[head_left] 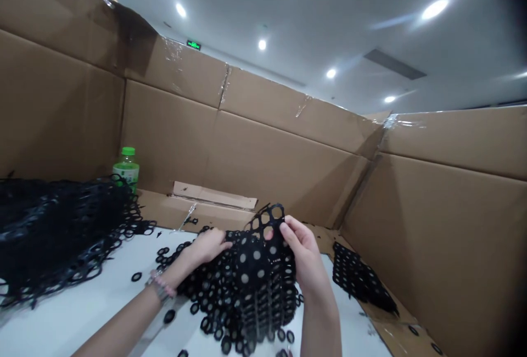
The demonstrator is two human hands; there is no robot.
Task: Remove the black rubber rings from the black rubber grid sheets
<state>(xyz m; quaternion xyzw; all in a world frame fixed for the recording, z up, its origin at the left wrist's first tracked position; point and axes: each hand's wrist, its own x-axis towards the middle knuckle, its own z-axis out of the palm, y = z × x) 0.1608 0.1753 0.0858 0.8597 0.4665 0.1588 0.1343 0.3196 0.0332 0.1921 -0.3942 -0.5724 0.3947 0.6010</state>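
Note:
A black perforated sheet (257,255) with rows of round holes hangs between my hands, above a heap of small black rings (214,285) on the white tabletop. My right hand (303,244) pinches its upper right edge between thumb and fingers, where the holes are open and form a lattice. At the left edge of the sheet, my left hand (209,246) is closed, with its fingertips partly hidden. Pale discs or the light background show through many of the holes. A bracelet (162,285) circles my left wrist.
On the left lies a big tangled pile of black lattice scraps (61,230), with a green-capped bottle (127,169) behind it. Another black perforated sheet (362,280) lies at right. Tall cardboard walls (255,154) surround the white table (119,302). A cardboard strip (214,195) lies at the back.

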